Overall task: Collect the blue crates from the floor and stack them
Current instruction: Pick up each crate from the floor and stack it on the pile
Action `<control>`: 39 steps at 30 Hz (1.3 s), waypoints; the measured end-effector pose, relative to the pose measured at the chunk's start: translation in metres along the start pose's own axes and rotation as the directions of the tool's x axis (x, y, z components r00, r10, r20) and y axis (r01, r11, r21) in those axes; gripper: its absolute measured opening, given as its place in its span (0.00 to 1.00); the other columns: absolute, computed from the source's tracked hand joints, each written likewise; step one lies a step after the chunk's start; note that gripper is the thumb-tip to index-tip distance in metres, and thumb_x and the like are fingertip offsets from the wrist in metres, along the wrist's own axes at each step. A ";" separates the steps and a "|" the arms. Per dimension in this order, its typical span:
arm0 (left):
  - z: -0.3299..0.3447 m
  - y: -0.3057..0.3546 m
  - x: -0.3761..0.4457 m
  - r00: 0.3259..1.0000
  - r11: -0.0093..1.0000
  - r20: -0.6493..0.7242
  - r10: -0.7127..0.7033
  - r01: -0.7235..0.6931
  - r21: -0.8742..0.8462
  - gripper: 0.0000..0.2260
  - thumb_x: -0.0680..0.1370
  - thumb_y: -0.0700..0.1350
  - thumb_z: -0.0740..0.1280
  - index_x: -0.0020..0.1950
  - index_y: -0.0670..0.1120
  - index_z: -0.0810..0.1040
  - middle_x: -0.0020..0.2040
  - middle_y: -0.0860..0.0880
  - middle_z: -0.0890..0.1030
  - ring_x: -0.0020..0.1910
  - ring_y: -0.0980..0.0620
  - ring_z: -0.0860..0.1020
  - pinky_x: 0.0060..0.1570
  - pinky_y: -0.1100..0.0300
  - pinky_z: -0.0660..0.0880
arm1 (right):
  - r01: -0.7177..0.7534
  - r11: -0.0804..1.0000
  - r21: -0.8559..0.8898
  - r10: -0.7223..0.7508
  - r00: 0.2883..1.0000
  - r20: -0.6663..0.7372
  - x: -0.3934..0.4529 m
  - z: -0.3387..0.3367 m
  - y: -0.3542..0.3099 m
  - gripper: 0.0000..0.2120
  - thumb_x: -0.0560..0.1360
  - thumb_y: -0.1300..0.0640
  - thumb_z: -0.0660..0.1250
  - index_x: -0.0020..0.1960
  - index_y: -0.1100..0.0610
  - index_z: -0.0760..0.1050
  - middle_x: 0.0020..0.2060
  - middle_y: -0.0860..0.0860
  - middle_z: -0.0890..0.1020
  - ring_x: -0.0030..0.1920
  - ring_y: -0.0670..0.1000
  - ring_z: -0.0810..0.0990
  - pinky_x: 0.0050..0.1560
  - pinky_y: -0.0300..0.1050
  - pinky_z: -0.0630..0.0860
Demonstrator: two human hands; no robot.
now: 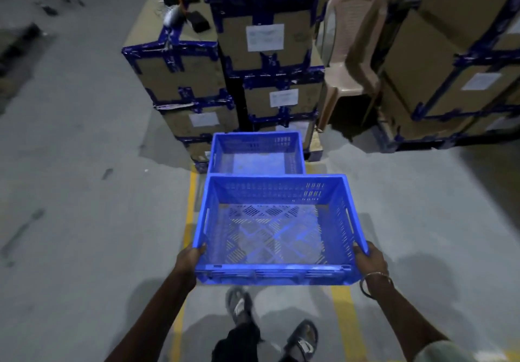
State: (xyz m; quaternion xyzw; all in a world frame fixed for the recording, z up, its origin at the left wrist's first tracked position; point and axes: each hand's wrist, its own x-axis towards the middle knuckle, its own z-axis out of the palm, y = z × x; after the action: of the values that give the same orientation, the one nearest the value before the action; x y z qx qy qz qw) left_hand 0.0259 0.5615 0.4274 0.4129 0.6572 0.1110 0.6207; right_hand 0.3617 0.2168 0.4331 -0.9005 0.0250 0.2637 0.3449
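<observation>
Grey concrete floor (70, 164), bare at far left, marked nearer the centre by a yellow line (190, 215) running toward the viewer. Left hand (191, 256), arm reaching up from the lower edge, closed on the near left corner of the held crate (274, 229), fingers curled over its rim. The held crate is blue, with slotted walls and a perforated bottom, carried level above the floor between both hands, its open top facing up and nothing inside. Just beyond its far rim sits a second crate (256, 152), also blue and open, lower in position and close against the stacked cartons; whether it rests on the floor or on another crate cannot be told. Cardboard cartons (264, 41), bound in dark blue tape and bearing white labels, rise in stacks behind. Below the held crate, two feet in sandals (302, 339) stand on the floor. Right hand (370, 261), a thin bangle (375, 277) at the wrist, grips the near right corner of the held crate. Further right, a pale plastic chair (349, 60) stands between carton stacks.
</observation>
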 end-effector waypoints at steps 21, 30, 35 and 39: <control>0.112 0.246 0.301 0.943 0.963 0.235 0.237 -0.196 -0.186 0.15 0.83 0.48 0.69 0.69 0.50 0.80 0.63 0.45 0.85 0.56 0.43 0.85 0.45 0.54 0.82 | 0.169 0.960 0.223 -0.139 0.980 -0.145 0.259 0.157 -0.221 0.14 0.78 0.48 0.68 0.58 0.56 0.80 0.47 0.57 0.81 0.48 0.55 0.78 0.50 0.49 0.72; 0.112 0.226 0.340 0.903 0.945 0.326 0.281 -0.200 -0.259 0.25 0.82 0.53 0.68 0.75 0.43 0.74 0.70 0.42 0.80 0.68 0.41 0.80 0.65 0.48 0.78 | 0.266 0.945 0.191 -0.240 0.960 -0.146 0.310 0.171 -0.232 0.14 0.70 0.33 0.67 0.44 0.43 0.79 0.46 0.51 0.81 0.47 0.51 0.77 0.49 0.52 0.73; 0.114 0.220 0.338 0.906 0.945 0.308 0.291 -0.221 -0.242 0.20 0.83 0.56 0.67 0.70 0.46 0.80 0.60 0.48 0.86 0.58 0.49 0.85 0.59 0.52 0.82 | 0.275 0.946 0.170 -0.253 0.957 -0.142 0.315 0.176 -0.231 0.13 0.70 0.31 0.67 0.44 0.38 0.80 0.46 0.49 0.81 0.46 0.50 0.77 0.51 0.54 0.75; 0.110 0.223 0.342 0.897 0.930 0.282 0.339 -0.274 -0.244 0.22 0.82 0.59 0.66 0.72 0.48 0.79 0.64 0.49 0.85 0.62 0.48 0.84 0.64 0.49 0.79 | 0.274 0.950 0.151 -0.256 0.958 -0.129 0.310 0.181 -0.242 0.16 0.71 0.33 0.65 0.45 0.45 0.79 0.47 0.50 0.80 0.46 0.52 0.77 0.50 0.56 0.76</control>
State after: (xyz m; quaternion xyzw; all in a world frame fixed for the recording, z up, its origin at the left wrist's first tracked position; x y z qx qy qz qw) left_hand 0.2535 0.8953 0.3037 0.4602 0.4599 0.2043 0.7314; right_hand 0.6002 0.5586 0.3148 -0.8764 -0.0557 0.1632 0.4497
